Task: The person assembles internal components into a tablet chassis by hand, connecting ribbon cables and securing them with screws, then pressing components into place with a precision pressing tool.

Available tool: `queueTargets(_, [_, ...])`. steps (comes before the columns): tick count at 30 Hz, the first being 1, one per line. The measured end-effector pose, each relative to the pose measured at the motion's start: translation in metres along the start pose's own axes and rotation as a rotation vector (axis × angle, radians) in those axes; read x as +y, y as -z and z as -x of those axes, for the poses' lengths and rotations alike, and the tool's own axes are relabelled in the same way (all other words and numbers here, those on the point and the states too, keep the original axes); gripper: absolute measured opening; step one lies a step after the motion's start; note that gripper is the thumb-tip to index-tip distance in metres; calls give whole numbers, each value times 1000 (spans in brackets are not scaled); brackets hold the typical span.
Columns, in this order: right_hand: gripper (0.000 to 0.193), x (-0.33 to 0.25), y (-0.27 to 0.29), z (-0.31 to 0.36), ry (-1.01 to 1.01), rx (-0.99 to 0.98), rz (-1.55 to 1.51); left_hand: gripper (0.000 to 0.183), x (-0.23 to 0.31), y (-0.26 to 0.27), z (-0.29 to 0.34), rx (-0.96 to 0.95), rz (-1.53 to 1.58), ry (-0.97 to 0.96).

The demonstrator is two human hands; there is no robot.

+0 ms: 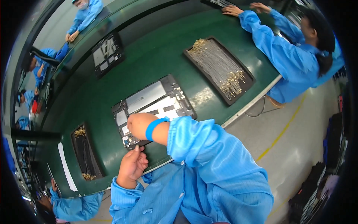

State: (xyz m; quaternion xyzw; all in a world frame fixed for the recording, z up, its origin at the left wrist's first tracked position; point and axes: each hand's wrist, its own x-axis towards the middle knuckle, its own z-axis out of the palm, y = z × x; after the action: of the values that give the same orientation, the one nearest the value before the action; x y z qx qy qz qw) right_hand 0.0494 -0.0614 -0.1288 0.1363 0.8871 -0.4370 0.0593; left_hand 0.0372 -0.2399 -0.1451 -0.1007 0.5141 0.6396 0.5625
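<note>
An opened tablet [146, 100] lies on the green bench in front of me, its silver battery panels, white plates and small circuit parts exposed. My right hand [141, 125], with a blue strap round the wrist, reaches over the tablet's near left part. Its fingers point down and are hidden behind the back of the hand. At the tablet's near edge is my left hand [133, 164], fingers curled in and thumb tip raised against the forefinger beside the corner. Whatever the left fingers pinch, if anything, is too small to make out.
A dark tray [249, 74] of grey cables with gold ends lies to the right. On the left stand a tray [97, 168] of black cables and a white strip [66, 168]. Another opened device [108, 52] lies farther back. Co-workers in blue sit around the bench [164, 48].
</note>
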Motion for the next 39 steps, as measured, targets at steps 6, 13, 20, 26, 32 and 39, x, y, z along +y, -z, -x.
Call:
queueTargets(6, [30, 84, 97, 94, -365, 791, -133, 43, 0, 8, -4, -181, 135, 5])
queueTargets(13, [24, 151, 117, 188, -468, 955, 604, 44, 4, 8, -8, -242, 139, 39])
queueTargets(20, [22, 141, 124, 182, -481, 1003, 530, 29, -4, -23, 4, 60, -78, -92])
queueTargets(26, [23, 149, 124, 177, -485, 914, 519, 30, -6, -34, 6, 123, -237, -104])
queueTargets(32, [23, 71, 122, 169, -4, 884, 242, 39, -9, -53, 29, 59, -1175, -703])
queueTargets(39, [24, 28, 65, 161, 212, -43, 31, 39, 8, -106, 35, -219, -1897, -1433])
